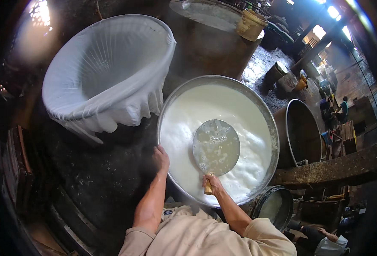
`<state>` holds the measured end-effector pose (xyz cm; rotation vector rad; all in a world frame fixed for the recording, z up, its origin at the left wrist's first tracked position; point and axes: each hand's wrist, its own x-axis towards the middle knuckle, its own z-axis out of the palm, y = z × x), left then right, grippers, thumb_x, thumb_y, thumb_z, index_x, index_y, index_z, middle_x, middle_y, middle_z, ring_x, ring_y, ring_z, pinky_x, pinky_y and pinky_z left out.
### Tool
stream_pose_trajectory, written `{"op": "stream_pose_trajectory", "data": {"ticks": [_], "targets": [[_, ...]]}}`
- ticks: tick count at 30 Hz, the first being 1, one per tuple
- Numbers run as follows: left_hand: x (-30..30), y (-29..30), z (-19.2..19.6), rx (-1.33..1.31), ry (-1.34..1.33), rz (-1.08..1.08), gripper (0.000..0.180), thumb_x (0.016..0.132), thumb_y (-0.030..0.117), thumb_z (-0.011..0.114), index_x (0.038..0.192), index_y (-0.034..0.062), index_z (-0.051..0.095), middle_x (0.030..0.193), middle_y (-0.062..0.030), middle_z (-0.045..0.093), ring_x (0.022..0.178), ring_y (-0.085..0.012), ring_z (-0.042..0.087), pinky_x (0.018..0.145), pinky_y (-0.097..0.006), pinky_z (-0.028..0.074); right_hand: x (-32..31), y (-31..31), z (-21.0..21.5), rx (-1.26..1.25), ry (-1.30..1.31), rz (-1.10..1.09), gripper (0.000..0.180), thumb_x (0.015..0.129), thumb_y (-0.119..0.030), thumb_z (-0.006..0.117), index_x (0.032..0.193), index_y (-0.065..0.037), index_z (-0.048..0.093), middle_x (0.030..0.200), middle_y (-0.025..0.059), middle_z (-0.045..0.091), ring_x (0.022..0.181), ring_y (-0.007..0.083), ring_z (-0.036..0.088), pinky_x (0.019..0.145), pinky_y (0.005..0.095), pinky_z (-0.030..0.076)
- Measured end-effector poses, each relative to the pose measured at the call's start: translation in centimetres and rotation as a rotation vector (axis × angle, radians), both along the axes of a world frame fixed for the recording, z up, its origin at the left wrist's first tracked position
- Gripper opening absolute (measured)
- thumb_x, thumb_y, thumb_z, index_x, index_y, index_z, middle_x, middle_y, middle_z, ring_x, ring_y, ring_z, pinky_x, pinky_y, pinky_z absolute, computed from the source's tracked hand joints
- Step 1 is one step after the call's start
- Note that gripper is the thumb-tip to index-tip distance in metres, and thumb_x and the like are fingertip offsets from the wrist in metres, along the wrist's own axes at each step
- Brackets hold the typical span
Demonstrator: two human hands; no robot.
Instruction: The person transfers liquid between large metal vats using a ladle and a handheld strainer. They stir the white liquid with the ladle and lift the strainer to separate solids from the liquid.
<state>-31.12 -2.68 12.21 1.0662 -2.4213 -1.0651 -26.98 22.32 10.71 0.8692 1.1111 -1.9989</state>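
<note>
Cloth, white and thin, is stretched over a wide round rim at upper left (133,88), sagging into a deep hollow, its loose edge hanging in folds. Just right of centre, near the cloth, is a large round metal vat (275,145) filled with milky-white, foamy liquid (180,164). The person's left hand (161,158) is at the vat's left rim, seemingly touching it; whether the fingers grip it or merely rest, I cannot tell. The right hand (214,184) is wrapped around the short wooden handle of a broad, round, shallow scoop (216,149), which lies inside the vat, towards its near side, with cloudy liquid and bubbles across its face. A sudden tilt could spill what the scoop carries; a wet handle could twist in the fingers; a quick sweep could slop liquid over the rim. Farther right, a dark, round-mouthed barrel (305,132) stands beside the vat, above a thick wooden beam (333,168).
</note>
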Motion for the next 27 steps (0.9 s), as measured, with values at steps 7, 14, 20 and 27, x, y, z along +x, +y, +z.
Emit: {"op": "stream_pose_trajectory", "data": {"ticks": [7,14,20,27], "targets": [[0.2,-0.2,1.2,0.106,-0.037,-0.023,0.038,0.090,0.031,0.032,0.090,-0.0037,0.048,0.080,-0.0287,0.056,0.078,-0.0438,0.054,0.066,-0.049,0.043,-0.7,-1.6,-1.9,0.068,-0.074,-0.112,0.011,0.075,-0.001,0.052,0.074,-0.004,0.042,0.057,0.0055,0.045,0.042,0.0145,0.044,0.037,0.0291,0.041],[0.0,-0.7,-0.8,0.077,0.056,-0.036,0.040,0.090,0.033,0.032,0.091,-0.0032,0.050,0.081,-0.0277,0.056,0.078,-0.0429,0.055,0.066,-0.048,0.043,0.9,6.2,-3.2,0.524,0.051,-0.192,0.013,0.067,0.003,0.058,0.073,-0.003,0.048,0.055,0.0049,0.046,0.043,0.0172,0.047,0.035,0.0316,0.040],[0.8,-2.4,-3.7,0.027,0.075,0.005,0.044,0.090,0.034,0.031,0.091,-0.0045,0.052,0.083,-0.0272,0.057,0.081,-0.0420,0.054,0.069,-0.047,0.042,2.2,15.7,4.1,1.141,0.276,-0.235,0.015,0.068,-0.003,0.061,0.059,0.000,0.048,0.049,0.0029,0.045,0.038,0.0142,0.043,0.034,0.0294,0.036],[0.1,-0.5,-2.9,0.141,0.084,0.011,0.046,0.089,0.037,0.034,0.094,-0.0036,0.055,0.088,-0.0215,0.060,0.083,-0.0363,0.057,0.073,-0.042,0.043,14.9,31.6,9.6,1.215,0.205,-0.690,0.045,0.071,-0.017,0.065,0.100,0.010,0.046,0.084,0.0206,0.056,0.079,0.0320,0.056,0.072,0.0400,0.043]]}}
